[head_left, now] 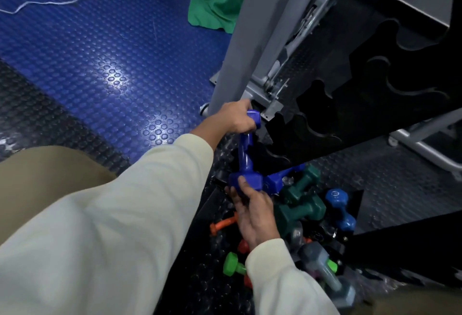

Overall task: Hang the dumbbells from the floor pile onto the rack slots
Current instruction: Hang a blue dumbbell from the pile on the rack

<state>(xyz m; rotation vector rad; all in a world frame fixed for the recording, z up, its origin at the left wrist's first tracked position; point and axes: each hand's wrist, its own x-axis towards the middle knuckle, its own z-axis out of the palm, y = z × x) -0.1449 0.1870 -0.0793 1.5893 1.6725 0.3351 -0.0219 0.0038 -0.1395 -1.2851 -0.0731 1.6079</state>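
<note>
Dumbbell (243, 154): you hold it upright just before the rack (325, 114) (lowest slots).
Left hand (236, 118): curled round its top head.
Right hand (252, 211): fingers cupping its bottom head.
Pile (307, 212): below the rack.

The left hand (235, 118) reached forward, fingers curled in a grip. The right hand (252, 212) stretched below it, fingers gripping, both arms sleeved.

No readable text, labels or numbers anywhere.

gym: studded rubber floor (105, 64), dumbbell rack (350, 104).
</note>
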